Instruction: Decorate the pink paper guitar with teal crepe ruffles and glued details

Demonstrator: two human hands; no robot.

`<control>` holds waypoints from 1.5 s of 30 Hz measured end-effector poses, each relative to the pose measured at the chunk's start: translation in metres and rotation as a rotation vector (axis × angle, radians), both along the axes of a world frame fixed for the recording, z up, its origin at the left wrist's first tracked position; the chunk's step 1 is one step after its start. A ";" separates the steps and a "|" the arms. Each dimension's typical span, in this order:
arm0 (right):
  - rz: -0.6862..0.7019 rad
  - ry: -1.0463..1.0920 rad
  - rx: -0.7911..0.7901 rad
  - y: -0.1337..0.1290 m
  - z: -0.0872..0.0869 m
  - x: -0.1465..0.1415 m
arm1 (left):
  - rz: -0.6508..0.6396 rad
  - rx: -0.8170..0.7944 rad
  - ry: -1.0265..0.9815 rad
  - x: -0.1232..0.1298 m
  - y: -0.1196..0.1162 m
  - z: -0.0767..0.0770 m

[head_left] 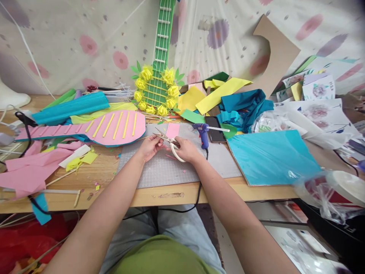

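Observation:
My right hand [186, 149] is closed around the white handles of a pair of scissors [172, 140]. The blades are parted and point left, over my left hand [151, 148]. The fingers of that hand are pinched together near the blades, and whatever is between them is too small to make out. Both hands are above a grey cutting mat [159, 173]. Just behind the scissors lies a pink paper piece [173, 130]. To the left rests a pink guitar-shaped cutout [116, 127] with yellow strips across its body and a blue edge.
A blue glue gun [203, 135] with a white stick stands right of my hands, beside a phone [216, 131]. A green paper guitar [155, 87] with yellow flowers leans behind. Blue board [273, 158] lies at right, pink paper scraps [31, 167] at left. A black cord crosses the table edge.

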State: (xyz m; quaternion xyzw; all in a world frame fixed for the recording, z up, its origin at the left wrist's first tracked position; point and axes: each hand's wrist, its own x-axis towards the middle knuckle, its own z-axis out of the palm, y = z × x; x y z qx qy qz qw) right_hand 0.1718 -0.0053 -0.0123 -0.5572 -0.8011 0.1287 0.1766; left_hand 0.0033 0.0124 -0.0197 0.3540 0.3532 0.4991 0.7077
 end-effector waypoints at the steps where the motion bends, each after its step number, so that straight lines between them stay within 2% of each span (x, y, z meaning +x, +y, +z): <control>1: 0.003 0.002 0.004 0.000 0.000 0.000 | -0.002 -0.001 -0.001 0.000 0.000 0.000; 13: -0.120 -0.125 0.008 0.001 0.001 -0.002 | -0.006 0.015 -0.017 -0.001 0.000 -0.001; 17: -0.140 -0.095 -0.017 0.001 0.002 -0.002 | -0.010 0.011 -0.022 0.000 -0.001 0.001; 21: -0.105 -0.005 -0.051 -0.001 0.005 -0.002 | -0.020 0.024 -0.010 0.000 -0.001 0.002; 27: -0.033 -0.003 -0.012 -0.001 0.002 0.000 | 0.003 0.043 0.001 0.000 0.001 -0.003; 35: -0.107 -0.130 0.021 0.001 -0.001 -0.003 | -0.020 0.019 -0.003 0.002 -0.002 0.003; 37: -0.165 -0.130 0.006 0.002 -0.001 -0.004 | -0.009 0.035 0.007 0.003 -0.003 0.005; 39: -0.265 -0.117 -0.005 0.004 -0.001 -0.003 | 0.035 0.067 0.056 0.003 -0.002 0.004; 41: -0.358 -0.096 0.013 0.007 -0.002 0.001 | 0.132 0.111 0.151 0.003 0.001 0.000; 45: -0.419 -0.045 0.030 0.012 -0.005 0.010 | 0.313 0.234 0.395 0.001 0.009 -0.013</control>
